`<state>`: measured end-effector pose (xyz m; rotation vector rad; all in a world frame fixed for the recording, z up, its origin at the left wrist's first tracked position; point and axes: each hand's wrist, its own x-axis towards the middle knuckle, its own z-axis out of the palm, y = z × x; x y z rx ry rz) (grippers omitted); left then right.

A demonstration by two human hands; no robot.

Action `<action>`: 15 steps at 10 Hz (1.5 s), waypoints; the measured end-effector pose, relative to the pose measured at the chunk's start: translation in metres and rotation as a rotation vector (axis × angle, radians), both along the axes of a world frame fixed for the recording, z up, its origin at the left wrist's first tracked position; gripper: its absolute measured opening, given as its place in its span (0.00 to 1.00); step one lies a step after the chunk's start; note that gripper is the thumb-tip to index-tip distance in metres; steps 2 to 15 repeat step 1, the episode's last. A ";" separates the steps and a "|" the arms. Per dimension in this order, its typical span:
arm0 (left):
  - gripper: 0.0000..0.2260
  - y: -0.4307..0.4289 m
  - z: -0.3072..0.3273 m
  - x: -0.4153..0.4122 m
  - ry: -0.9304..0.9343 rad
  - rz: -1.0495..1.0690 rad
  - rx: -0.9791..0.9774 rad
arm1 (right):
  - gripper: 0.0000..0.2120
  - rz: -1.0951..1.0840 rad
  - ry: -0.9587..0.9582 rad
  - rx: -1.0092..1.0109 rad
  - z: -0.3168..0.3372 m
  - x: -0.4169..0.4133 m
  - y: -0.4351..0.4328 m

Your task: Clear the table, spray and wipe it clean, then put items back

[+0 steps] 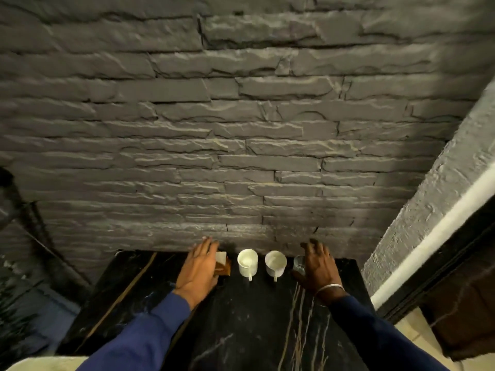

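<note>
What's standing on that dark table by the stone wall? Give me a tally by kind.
White mugs: 2
Clear glass: 1
Wooden holder with white paper in it: 1
Total: 4

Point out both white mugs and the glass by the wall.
Left mug (247,260): head view, inside of its bowl.
Right mug (276,260): head view, inside of its bowl.
Glass (298,263): head view, its visible left side.
</note>
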<state>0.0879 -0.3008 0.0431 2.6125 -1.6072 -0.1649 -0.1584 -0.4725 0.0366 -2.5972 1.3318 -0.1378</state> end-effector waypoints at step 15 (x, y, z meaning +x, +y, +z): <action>0.35 0.027 0.047 -0.024 -0.005 -0.059 -0.163 | 0.34 0.006 -0.118 -0.104 0.049 0.002 0.046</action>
